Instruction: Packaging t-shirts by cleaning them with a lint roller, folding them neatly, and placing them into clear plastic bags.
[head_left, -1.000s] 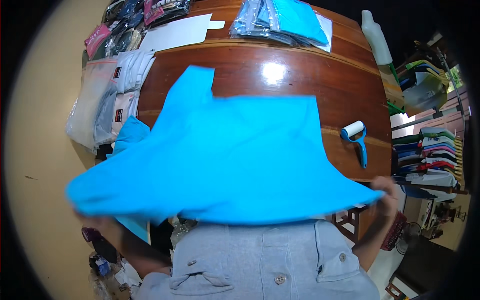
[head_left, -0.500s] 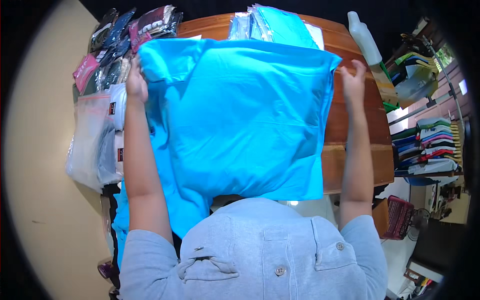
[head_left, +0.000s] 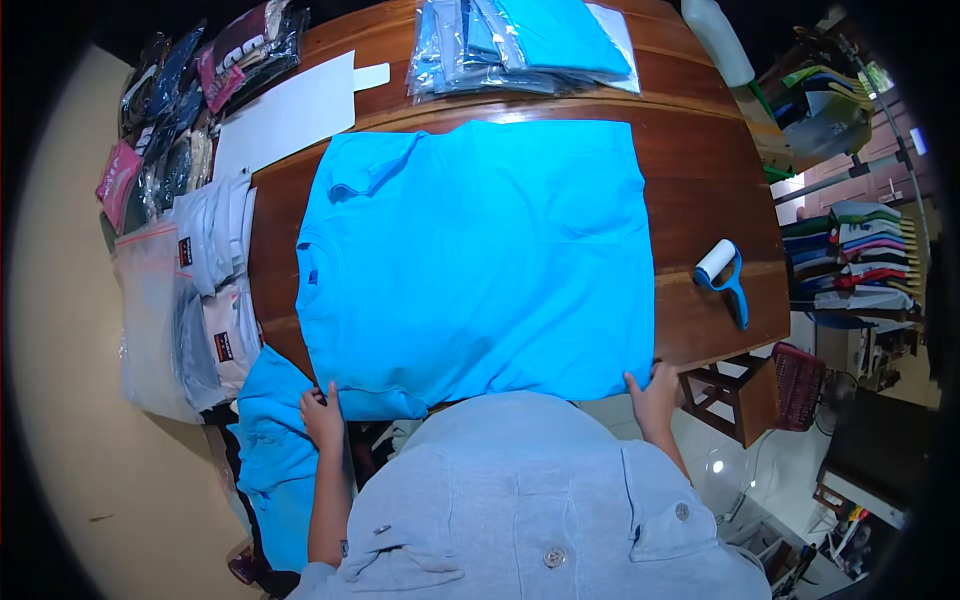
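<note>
- a bright turquoise short-sleeved cotton shirt (head_left: 475,260) lies spread flat across the centre of the frame on the round brown wooden table (head_left: 700,190), its hem at the lower edge nearest the person.
- the left hand (head_left: 322,412), lower left of centre, has its fingers curled closed over the shirt's lower left corner.
- the right hand (head_left: 655,385), lower right of centre, pinches the lower right corner with fingers bent shut on the cloth.
- at top centre sits a stack of clear plastic bags holding folded blue and grey garments (head_left: 525,45).
- in the upper left, dark and pink bagged garments (head_left: 190,95) lie in a row, and beside them a flat white cardboard sheet (head_left: 290,110) with a small tab.
- at the left edge, folded white and grey garments with small dark rectangular labels (head_left: 215,270) lie partly inside a large clear plastic bag (head_left: 145,310).
- a blue-handled lint roller with a white roll (head_left: 722,275) rests at the right of the table, well apart from the shirt.
- a second turquoise garment (head_left: 270,450) hangs below the table at lower left.
- half a second earlier the shirt was held up by its top corners with raised arms; now it lies flat and the hands are at the hem.
</note>
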